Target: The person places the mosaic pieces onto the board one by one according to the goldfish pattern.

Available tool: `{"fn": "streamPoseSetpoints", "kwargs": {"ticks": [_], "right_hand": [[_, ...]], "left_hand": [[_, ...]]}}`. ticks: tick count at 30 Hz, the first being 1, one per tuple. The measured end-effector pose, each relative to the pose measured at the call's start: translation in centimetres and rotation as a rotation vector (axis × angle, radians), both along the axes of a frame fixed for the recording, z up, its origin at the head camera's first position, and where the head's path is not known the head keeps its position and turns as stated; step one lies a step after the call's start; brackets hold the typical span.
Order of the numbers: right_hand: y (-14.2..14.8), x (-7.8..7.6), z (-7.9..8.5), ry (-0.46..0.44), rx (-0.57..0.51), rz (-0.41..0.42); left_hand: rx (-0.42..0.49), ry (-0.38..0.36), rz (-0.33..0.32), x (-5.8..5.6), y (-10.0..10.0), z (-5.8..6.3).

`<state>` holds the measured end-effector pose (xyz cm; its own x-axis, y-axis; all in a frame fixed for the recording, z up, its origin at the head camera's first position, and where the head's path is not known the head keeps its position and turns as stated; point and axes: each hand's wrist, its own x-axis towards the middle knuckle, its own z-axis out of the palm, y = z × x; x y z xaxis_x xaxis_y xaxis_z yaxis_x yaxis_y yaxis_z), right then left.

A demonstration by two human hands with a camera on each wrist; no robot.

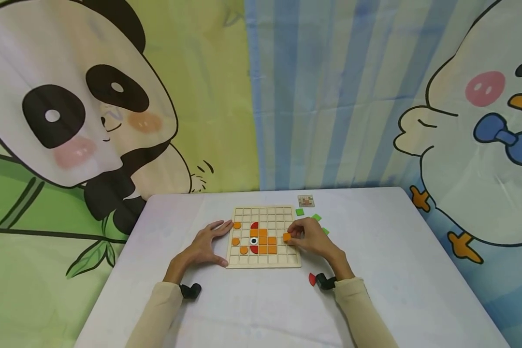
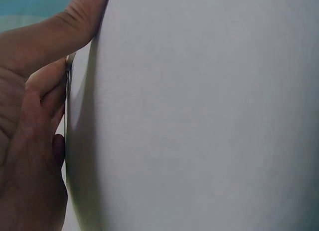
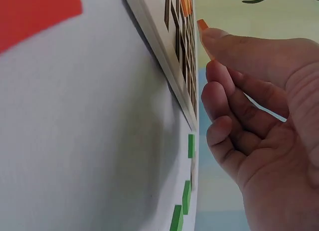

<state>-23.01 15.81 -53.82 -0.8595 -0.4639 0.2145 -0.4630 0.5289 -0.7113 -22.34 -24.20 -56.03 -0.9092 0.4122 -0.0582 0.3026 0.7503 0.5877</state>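
Note:
A wooden grid board (image 1: 243, 211) lies on the table, with orange squares (image 1: 263, 250), orange discs (image 1: 244, 250), two red quarter-round pieces (image 1: 254, 225) and an eye tile (image 1: 254, 240) in its cells. Above the board's right side, my right hand (image 1: 311, 237) pinches an orange square tile (image 1: 286, 237) between thumb and fingers; the right wrist view shows this tile (image 3: 205, 37) edge-on. My left hand (image 1: 206, 244) rests at the board's left edge, thumb and fingers spread along it. In the left wrist view, the board is mostly hidden behind that hand (image 2: 35, 116).
Several green tiles (image 1: 299, 211) lie right of the board. A small patterned card (image 1: 306, 201) is near the table's back edge. One red piece (image 1: 311, 279) sits by the right wrist camera. Printed curtains (image 1: 313, 96) hang behind the white table (image 1: 400, 280).

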Motion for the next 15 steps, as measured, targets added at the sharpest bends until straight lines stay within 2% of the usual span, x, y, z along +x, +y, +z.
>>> {"fn": "streamPoseSetpoints", "kwargs": {"ticks": [5, 15], "right_hand": [[-0.9, -0.3, 0.2, -0.052, 0.000, -0.032], [-2.2, -1.1, 0.3, -0.060, 0.008, -0.029]], "left_hand": [[0.012, -0.006, 0.010, 0.2, 0.0, -0.3], [0.016, -0.003, 0.015, 0.3, -0.2, -0.3]]}}
